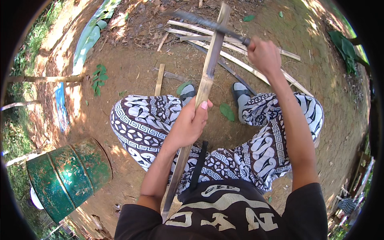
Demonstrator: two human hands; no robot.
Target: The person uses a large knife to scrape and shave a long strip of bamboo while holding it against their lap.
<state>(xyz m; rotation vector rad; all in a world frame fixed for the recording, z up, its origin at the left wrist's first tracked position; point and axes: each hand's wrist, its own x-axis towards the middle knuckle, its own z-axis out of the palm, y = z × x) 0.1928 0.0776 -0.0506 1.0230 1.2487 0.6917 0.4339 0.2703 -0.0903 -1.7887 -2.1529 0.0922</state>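
Note:
A long split bamboo strip slants up from beside my left hip to beyond my feet. My left hand is closed round it near its middle, the thumb lying along the strip. In my right hand is a machete, gripped by its dark handle. Its blade crosses the strip near the far end and points left; the tip is smeared by motion. Whether the blade touches the strip or passes above it, I cannot tell.
Several pale bamboo strips lie on the dirt ahead of my feet. A short piece rests beyond my left knee. To the left stands a rusty green drum. Green leaves are scattered about. Near the far left lies a large leaf.

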